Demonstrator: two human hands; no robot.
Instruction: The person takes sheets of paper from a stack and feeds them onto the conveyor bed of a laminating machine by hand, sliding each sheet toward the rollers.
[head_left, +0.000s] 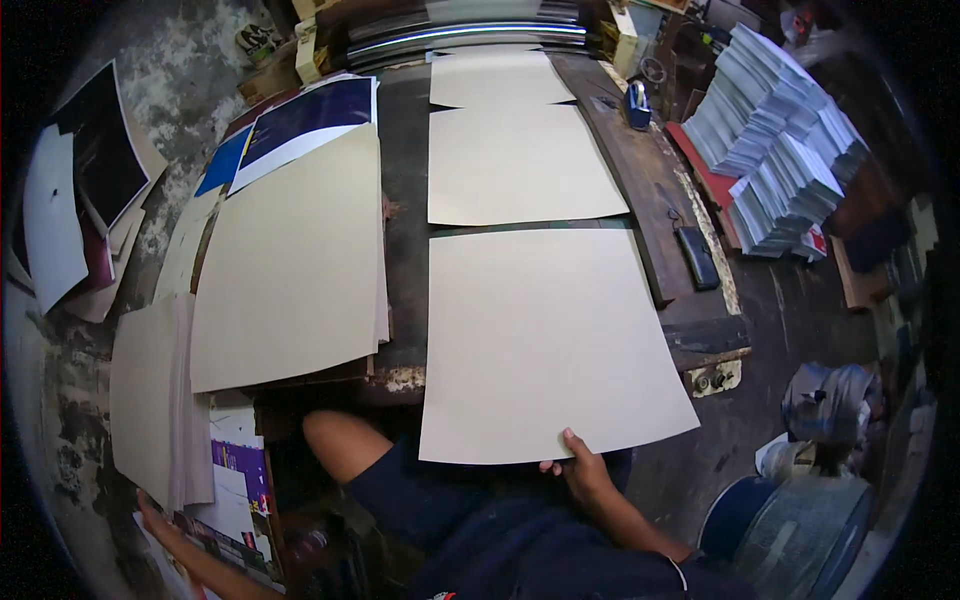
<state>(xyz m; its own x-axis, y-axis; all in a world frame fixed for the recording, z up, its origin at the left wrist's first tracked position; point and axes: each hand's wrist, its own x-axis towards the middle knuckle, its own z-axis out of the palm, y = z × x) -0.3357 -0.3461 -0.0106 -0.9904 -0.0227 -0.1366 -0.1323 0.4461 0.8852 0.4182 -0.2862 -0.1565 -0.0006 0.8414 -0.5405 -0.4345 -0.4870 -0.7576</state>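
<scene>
From where I stand, the person's right hand (577,470), at the lower middle of the frame, pinches the near edge of a large, blank, cream-coloured board sheet (540,350), thumb on top and fingers curled beneath. That sheet lies up the centre of the frame, partly on the dark, worn metal table (405,250), its near end jutting over the person's lap. A narrow dark gap parts it from a second cream board sheet (520,165), and a third cream board sheet (490,78) lies beyond, close to the shiny metal rollers (470,35) at the top.

The left hand (150,515), at the lower left, is beside the foot of a thick, upright stack of pale boards (150,400); I can't tell how far open it is, or whether it has hold of anything. Above it, a wide cream board pile (290,270) slopes along the table's left side.

I'd judge the step in hand to be lining up the near sheet behind the other two. The next move seems to call for a light, level push, keeping its left edge in line with theirs.
</scene>
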